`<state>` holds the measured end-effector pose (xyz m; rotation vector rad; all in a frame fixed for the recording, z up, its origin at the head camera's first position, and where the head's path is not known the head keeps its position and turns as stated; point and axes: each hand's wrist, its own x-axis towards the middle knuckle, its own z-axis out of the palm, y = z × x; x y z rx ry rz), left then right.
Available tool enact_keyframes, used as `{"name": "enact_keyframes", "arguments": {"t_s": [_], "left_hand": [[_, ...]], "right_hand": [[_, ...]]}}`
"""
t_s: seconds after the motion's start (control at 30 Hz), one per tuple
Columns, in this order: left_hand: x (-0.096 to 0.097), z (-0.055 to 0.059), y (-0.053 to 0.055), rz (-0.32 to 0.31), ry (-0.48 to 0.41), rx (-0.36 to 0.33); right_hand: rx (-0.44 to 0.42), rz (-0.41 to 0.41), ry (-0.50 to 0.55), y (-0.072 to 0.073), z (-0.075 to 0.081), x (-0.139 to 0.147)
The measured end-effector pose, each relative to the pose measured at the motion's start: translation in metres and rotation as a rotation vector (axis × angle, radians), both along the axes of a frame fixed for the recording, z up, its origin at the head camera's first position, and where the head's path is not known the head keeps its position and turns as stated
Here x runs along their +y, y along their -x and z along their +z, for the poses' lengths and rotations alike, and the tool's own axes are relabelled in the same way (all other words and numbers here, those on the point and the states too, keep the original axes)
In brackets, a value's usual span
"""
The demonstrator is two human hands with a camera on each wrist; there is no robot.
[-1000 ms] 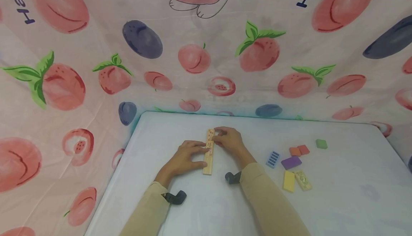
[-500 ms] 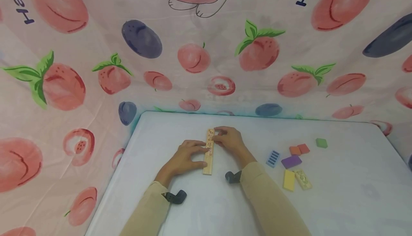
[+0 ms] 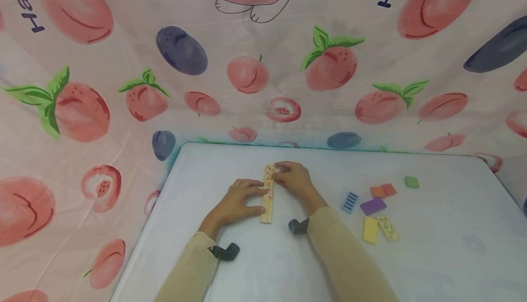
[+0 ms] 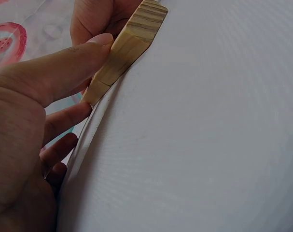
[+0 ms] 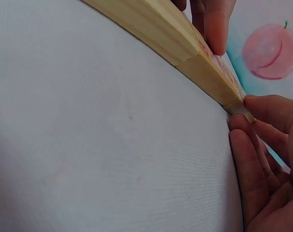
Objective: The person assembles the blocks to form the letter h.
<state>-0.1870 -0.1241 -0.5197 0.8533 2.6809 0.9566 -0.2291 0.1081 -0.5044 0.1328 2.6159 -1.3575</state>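
Note:
A straight row of wooden blocks (image 3: 267,211) lies flat on the white table. Its nearest part is plain, while the far parts carry red and dark printing. Seams between blocks show in the right wrist view along the row's side (image 5: 209,79). My left hand (image 3: 234,202) is at the row's left side, its thumb (image 4: 83,60) resting against the wood and an index fingertip reaching over the top. At the far end, my right hand (image 3: 295,180) holds the last block (image 5: 239,108) by its right edge. The undersides of my fingertips are hidden.
To the right lie a light blue tile with dark bars (image 3: 349,202), a purple block (image 3: 373,206), a yellow block (image 3: 370,230) and a pale printed block (image 3: 388,229). Beyond them are orange (image 3: 377,192), red (image 3: 389,189) and green (image 3: 411,182) pieces. A fruit-print cloth (image 3: 284,82) stands behind.

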Motion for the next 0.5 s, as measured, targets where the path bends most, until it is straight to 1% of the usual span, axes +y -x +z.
{"name": "enact_keyframes", "arguments": {"t_s": [0.17,0.27,0.43,0.5], "left_hand": [[0.0001,0.0017,0.0001,-0.001,0.003,-0.004],[0.0,0.0013,0.0004,-0.002,0.007,-0.005],[-0.0004,0.001,-0.0001,-0.002,0.011,-0.006],[-0.0006,0.0016,-0.0003,-0.004,0.018,-0.007]], "right_hand": [[0.011,0.005,-0.021,0.0007,-0.0002,0.0002],[0.012,0.003,-0.015,0.0007,0.0004,0.0002],[0.022,-0.004,0.01,0.0003,0.0001,0.0],[0.007,-0.017,0.04,0.0001,-0.0004,-0.0001]]}}
